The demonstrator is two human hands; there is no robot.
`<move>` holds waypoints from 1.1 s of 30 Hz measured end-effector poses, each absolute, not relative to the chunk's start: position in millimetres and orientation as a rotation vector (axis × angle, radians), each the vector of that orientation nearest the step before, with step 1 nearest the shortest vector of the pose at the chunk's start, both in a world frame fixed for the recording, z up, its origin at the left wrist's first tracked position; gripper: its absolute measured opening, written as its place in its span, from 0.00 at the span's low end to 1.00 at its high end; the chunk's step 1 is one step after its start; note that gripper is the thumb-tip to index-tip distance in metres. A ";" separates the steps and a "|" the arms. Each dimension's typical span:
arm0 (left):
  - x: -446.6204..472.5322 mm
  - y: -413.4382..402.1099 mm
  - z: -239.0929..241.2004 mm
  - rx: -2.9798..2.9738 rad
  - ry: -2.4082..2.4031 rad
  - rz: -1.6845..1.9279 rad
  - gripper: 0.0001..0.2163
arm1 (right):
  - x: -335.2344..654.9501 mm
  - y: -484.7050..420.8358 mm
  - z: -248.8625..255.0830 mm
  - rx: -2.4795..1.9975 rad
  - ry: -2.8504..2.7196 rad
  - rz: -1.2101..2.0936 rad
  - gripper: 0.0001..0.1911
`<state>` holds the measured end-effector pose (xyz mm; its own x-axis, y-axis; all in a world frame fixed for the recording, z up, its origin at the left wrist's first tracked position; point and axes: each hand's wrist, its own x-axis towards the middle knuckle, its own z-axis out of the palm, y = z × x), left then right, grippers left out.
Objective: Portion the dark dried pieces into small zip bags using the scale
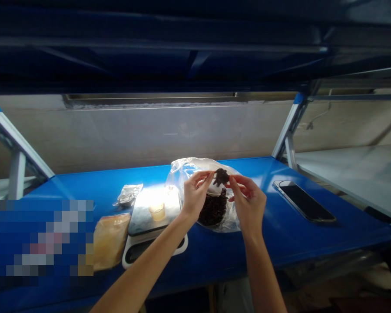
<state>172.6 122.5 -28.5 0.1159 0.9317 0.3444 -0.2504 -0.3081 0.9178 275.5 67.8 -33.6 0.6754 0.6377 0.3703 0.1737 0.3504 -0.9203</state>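
A dark, crinkled dried piece point(221, 177) is held up over a clear plastic bag point(185, 167), pinched from both sides. My left hand point(195, 193) grips its left edge between thumb and fingertips. On the opposite edge, the thumb and forefinger of my right hand point(250, 201) are closed on it. Inside the bag lies a heap of similar dark dried pieces point(213, 209); their exact kind I cannot make out. Left of the bag stands a kitchen scale point(141, 221), carrying a small translucent cup point(157, 212). My left forearm crosses in front of the scale and hides part of it.
A bag of tan powder point(111, 241) lies left of the scale, with a small crumpled silvery packet point(129, 194) behind it. At the right rests a smartphone point(303, 201). The blue shelf point(267, 248) has metal uprights at both sides and another shelf low overhead. The lower left is pixelated.
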 end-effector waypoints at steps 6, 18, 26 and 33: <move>172.0 124.9 -29.4 1.316 0.863 1.493 0.05 | 277.4 70.3 -36.4 -1.286 -0.842 0.318 0.17; 174.8 120.7 -29.3 1.415 0.690 1.473 0.04 | 278.5 71.3 -37.3 -1.221 -0.873 0.365 0.18; 174.6 120.2 -30.7 1.364 0.834 1.443 0.07 | 277.9 72.0 -38.0 -1.160 -0.816 0.413 0.18; 176.3 118.1 -31.5 1.343 0.771 1.479 0.09 | 280.4 71.2 -38.7 -1.163 -0.814 0.383 0.17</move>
